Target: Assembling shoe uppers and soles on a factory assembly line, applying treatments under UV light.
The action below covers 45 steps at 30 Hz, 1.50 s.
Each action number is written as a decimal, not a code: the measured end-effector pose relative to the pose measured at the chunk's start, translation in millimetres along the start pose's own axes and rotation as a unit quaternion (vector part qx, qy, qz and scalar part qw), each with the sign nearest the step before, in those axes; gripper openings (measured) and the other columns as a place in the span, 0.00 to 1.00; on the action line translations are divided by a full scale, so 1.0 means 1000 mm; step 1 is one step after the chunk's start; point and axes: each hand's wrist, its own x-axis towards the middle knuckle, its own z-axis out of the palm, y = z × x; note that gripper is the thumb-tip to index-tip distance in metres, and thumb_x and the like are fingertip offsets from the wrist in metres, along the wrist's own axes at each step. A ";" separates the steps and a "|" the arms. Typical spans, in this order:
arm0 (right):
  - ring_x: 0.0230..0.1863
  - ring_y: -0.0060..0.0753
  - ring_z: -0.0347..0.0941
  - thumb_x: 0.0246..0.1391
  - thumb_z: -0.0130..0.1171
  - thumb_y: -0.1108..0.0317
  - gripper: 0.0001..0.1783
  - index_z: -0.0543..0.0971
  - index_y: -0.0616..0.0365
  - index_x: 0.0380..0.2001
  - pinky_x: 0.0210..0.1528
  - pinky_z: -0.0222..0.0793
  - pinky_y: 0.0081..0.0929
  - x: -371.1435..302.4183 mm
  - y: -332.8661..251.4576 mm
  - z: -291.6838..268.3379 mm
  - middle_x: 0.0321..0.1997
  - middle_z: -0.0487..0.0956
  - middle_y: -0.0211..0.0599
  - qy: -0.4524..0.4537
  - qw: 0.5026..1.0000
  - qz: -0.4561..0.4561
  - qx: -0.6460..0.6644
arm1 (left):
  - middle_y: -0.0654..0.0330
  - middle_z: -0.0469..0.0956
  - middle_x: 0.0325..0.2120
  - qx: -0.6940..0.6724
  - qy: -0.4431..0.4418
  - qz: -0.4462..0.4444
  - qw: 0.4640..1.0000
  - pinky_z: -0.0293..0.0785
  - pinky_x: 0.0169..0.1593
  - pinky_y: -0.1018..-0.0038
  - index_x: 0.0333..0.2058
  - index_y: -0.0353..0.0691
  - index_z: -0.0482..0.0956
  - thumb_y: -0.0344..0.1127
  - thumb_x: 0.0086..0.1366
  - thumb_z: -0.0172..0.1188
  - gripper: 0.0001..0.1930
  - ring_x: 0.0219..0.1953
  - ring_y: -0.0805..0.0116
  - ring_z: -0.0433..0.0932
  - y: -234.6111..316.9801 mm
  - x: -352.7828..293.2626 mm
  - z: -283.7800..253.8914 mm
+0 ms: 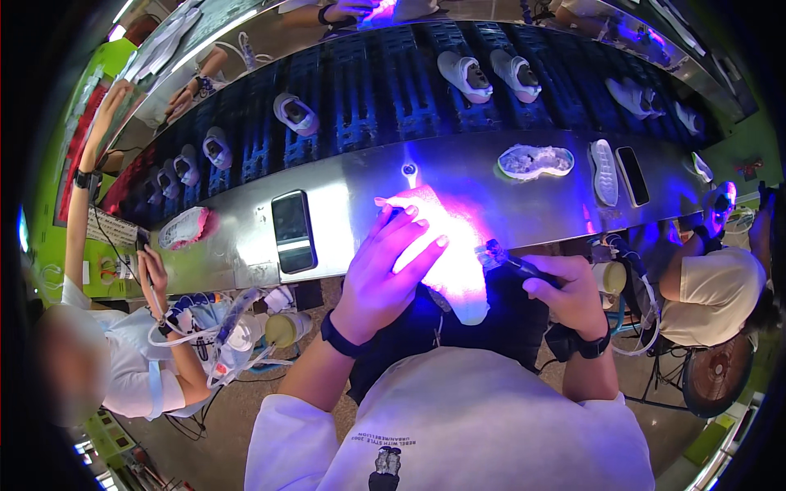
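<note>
Just in front of my body, my left hand [381, 282] grips a long shoe-shaped piece [470, 304], its fingers lying across the near side. Bright pink-violet light washes out most of the piece; its rounded pale lower end shows best. My right hand [571, 296] is closed around the dark handle of a brush [493, 254]. The bristles are at the right edge of the piece; glare hides whether they touch. Beyond my left hand, a small lamp [409, 170] stands out from the metal table [360, 176].
A dark phone [294, 232] lies left of my left hand. White soles [604, 173] and another phone [632, 176] lie at right. Shoes [465, 77] sit on the slatted conveyor [352, 98] behind. Co-workers flank me, with hoses and cups [286, 329] beside the table and a round fan [718, 372].
</note>
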 end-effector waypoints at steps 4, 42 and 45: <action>0.29 0.17 0.72 0.58 0.67 0.70 0.16 0.84 0.65 0.48 0.33 0.69 0.19 -0.006 0.010 0.001 0.27 0.78 0.27 0.003 1.000 0.008 0.029 | 0.52 0.76 0.51 0.004 -0.018 -0.015 1.000 0.65 0.69 0.45 0.51 0.45 0.83 0.14 0.45 0.64 0.31 0.60 0.48 0.76 0.004 -0.003 0.003; 0.27 0.29 0.73 0.46 0.70 0.78 0.23 0.84 0.59 0.49 0.32 0.67 0.25 0.002 -0.013 -0.001 0.27 0.77 0.37 0.013 0.964 -0.113 -0.241 | 0.54 0.80 0.44 -0.152 -0.107 -0.322 0.928 0.80 0.50 0.67 0.54 0.43 0.83 0.29 0.44 0.76 0.33 0.44 0.58 0.83 0.014 -0.016 -0.017; 0.27 0.29 0.73 0.46 0.70 0.78 0.23 0.84 0.60 0.49 0.33 0.67 0.24 0.012 -0.005 0.006 0.27 0.77 0.37 0.024 0.965 -0.126 -0.229 | 0.53 0.81 0.43 -0.217 -0.101 -0.320 0.917 0.78 0.52 0.67 0.54 0.39 0.82 0.29 0.42 0.77 0.35 0.45 0.58 0.82 0.006 -0.020 -0.015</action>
